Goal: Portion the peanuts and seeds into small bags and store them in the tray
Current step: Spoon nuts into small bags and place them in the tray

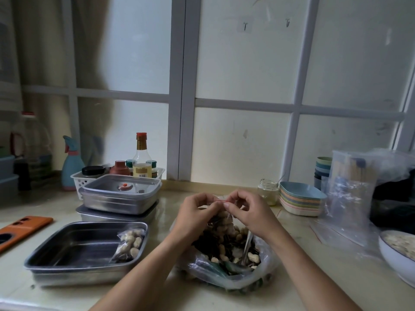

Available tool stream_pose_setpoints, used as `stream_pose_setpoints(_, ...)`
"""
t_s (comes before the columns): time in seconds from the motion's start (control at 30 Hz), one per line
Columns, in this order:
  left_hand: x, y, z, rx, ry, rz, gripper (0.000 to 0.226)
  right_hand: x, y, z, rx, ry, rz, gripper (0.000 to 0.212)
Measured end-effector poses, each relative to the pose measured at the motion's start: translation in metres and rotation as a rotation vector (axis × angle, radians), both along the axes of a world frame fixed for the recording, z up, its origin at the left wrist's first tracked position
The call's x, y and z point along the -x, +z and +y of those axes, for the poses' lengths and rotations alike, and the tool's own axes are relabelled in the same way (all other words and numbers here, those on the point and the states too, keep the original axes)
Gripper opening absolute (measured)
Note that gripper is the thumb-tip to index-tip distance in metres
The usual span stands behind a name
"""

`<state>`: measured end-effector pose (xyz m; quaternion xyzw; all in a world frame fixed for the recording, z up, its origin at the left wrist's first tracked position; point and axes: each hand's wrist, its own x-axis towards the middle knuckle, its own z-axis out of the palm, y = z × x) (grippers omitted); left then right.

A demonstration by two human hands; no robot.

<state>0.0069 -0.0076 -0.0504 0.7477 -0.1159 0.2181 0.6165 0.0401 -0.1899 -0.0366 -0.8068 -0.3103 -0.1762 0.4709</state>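
Peanuts and dark seeds point(224, 252) are all mixed up in a big clear bag point(265, 273) lying open on the near part of the counter point(314, 277), with a metal spoon point(246, 244) stuck in the pile. Left of it, near the edge, there's an open steel tray point(45, 252), and one filled bag point(130, 243) of peanuts already lies in its right end, leaning on the wall. At the right edge a white bowl point(395, 254) pokes in, cut off by the frame.

Right above the pile, both hands hold up a small bag point(223, 217) stuffed with peanuts. The left hand point(194, 215) and right hand point(248, 212) each pinch its top edge between thumb and curled fingertips, so it hangs between them just over the big one. Can't tell if the top is sealed.

An orange phone case point(22, 227) lies way off left. Behind the open tray two lidded steel trays point(121, 198) are stacked, and behind those a white basket point(77, 178) holds bottles and jars, with a blue spray bottle point(71, 167) to its left. Past the hands there's a glass jar point(268, 190), then a stack of pastel dishes point(301, 198), a stack of cups point(323, 167) and a heap of clear plastic bags point(350, 194) on the right. A frosted window point(247, 75) runs along the back.
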Motion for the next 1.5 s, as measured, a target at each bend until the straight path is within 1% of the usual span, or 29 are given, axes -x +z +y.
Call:
stream_pose_setpoints(0.27,-0.0007,-0.0017,0.0009,-0.009,-0.017,0.006,0.012,0.0018,0.0015,0.0004,0.018,-0.018,-0.065,0.006)
stream_pose_setpoints(0.43,0.0002,-0.0010,0.0001,-0.034,-0.027,0.007,0.027,0.0003,0.0006,0.0015,0.051,-0.042,-0.103,0.008)
stream_pose_setpoints(0.57,-0.0033,-0.0031,0.0012,-0.103,0.005,-0.009,0.012,0.0004,-0.0003,0.0033,0.069,-0.043,-0.116,0.011)
stream_pose_setpoints(0.7,-0.0012,-0.0021,0.0018,-0.126,0.019,-0.035,0.011,0.0005,-0.0009,0.0025,0.057,-0.037,-0.102,0.011)
stream_pose_setpoints(0.9,0.0014,-0.0012,0.0025,-0.096,-0.018,-0.022,0.012,0.0006,-0.0014,0.0028,0.054,-0.022,-0.080,0.012)
stream_pose_setpoints(1.1,0.0010,-0.0009,0.0026,0.052,-0.033,0.017,0.009,-0.0015,0.0001,0.0015,-0.035,-0.055,-0.083,0.011)
stream_pose_setpoints(1.23,-0.0007,-0.0018,0.0056,0.050,-0.037,-0.005,0.008,-0.0028,-0.0011,0.0004,-0.035,-0.051,-0.046,0.010)
stream_pose_setpoints(1.33,-0.0016,-0.0020,0.0051,0.055,-0.043,-0.012,0.013,-0.0019,-0.0014,0.0013,-0.017,-0.027,-0.036,0.009)
stream_pose_setpoints(1.5,-0.0016,-0.0020,0.0022,0.034,-0.047,-0.003,0.017,0.0015,-0.0002,0.0030,0.004,-0.027,-0.069,0.011)
